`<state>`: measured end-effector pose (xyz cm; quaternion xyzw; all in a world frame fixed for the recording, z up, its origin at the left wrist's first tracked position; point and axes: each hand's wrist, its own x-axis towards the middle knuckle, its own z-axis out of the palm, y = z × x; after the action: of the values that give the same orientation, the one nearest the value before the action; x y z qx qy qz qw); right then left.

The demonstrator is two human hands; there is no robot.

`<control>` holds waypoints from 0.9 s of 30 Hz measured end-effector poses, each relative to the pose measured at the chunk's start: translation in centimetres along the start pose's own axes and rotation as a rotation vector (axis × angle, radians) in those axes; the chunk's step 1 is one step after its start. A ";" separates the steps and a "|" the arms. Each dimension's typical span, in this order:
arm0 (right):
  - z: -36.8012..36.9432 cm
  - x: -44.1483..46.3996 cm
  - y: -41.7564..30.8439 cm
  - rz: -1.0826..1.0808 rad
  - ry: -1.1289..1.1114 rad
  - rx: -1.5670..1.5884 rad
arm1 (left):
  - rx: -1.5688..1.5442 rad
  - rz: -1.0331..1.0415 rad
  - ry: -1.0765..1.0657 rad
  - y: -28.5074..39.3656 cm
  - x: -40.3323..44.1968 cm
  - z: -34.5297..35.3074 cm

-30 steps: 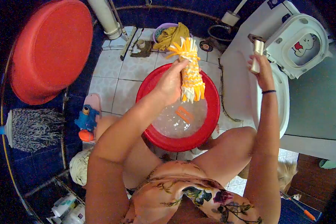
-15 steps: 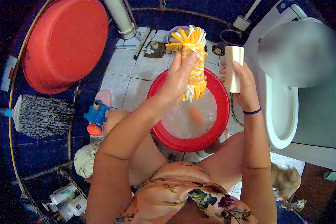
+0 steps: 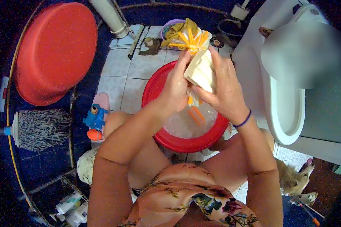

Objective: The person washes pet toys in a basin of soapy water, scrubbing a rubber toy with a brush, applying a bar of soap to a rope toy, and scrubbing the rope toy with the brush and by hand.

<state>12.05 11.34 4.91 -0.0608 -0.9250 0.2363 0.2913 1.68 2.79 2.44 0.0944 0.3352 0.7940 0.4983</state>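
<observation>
My left hand [image 3: 175, 85] is closed round the yellow and white woven bundle [image 3: 192, 42], whose fringed upper end fans out above my fingers. My right hand [image 3: 228, 87] grips a cream-coloured bar [image 3: 203, 72] and holds it against the front of the bundle, covering most of its middle. The bundle's lower fringe shows just below the bar. Both hands are above a red basin [image 3: 159, 85] of cloudy, sudsy water, in which an orange object [image 3: 196, 115] lies.
A large red tub [image 3: 57, 53] leans at the upper left, above a mop head [image 3: 43, 128]. Blue and orange toys [image 3: 94, 117] lie on the left. At the right stands a toilet [image 3: 271, 113], with a dog [image 3: 293, 179] below it. Behind the basin is a purple bowl [image 3: 164, 31] with cloths.
My right hand has brought the bar from beside the toilet across to the bundle, and the two now touch. The dog's head has come into view at the lower right.
</observation>
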 end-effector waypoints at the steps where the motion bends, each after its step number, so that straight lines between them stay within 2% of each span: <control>1: 0.3 0.1 0.5 0.041 0.044 -0.018 | 0.010 0.022 -0.003 -0.5 0.2 0.2; 3: 1.0 0.9 2.3 0.115 0.129 -0.054 | 0.026 0.072 -0.008 -1.4 0.5 0.3; 4: 1.2 1.3 3.3 0.186 0.207 0.056 | 0.044 -0.017 0.030 -1.5 0.4 0.2; 7: 1.2 0.9 2.0 0.086 0.178 -0.052 | -0.108 -0.137 -0.041 -0.9 -0.3 0.9; 8: 1.4 0.6 0.6 -0.022 0.133 -0.119 | 0.000 -0.088 0.050 -0.1 -1.0 1.3; 9: 1.5 0.5 -1.2 -0.099 0.100 -0.194 | -0.174 -0.043 -0.072 0.0 -0.7 0.4; 11: 2.0 0.8 -0.3 -0.081 0.101 -0.186 | -0.175 -0.054 -0.072 -0.3 -0.2 -0.7; 13: 2.4 1.1 2.1 0.095 0.182 -0.139 | -0.127 0.005 -0.058 -0.8 -0.2 -0.3; 14: 2.4 1.0 3.4 0.194 0.217 0.010 | -0.109 0.041 -0.053 -0.9 -0.2 0.0; 17: 1.8 0.8 0.2 -0.015 0.159 -0.175 | -0.170 -0.090 -0.018 -0.5 -0.3 -0.5; 18: 2.4 0.4 -0.4 -0.170 0.140 -0.231 | -0.178 -0.109 -0.020 0.5 -1.4 -0.4; 19: 2.4 0.2 -1.1 -0.222 0.086 -0.225 | -0.211 -0.052 -0.036 0.4 -1.7 -1.0; 21: 2.4 0.8 -0.2 -0.210 0.130 -0.236 | -0.090 -0.065 -0.026 0.2 -0.7 -1.4; 24: 2.3 2.5 3.1 0.091 0.318 -0.084 | -0.146 -0.067 -0.057 -1.4 0.4 -1.4; 27: 2.7 1.1 1.1 -0.082 0.250 -0.226 | -0.226 -0.231 0.040 -0.3 -0.5 -0.3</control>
<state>9.56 11.53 3.03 -0.0841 -0.9040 0.1091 0.4047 2.02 2.28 2.08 -0.0175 0.2622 0.7658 0.5870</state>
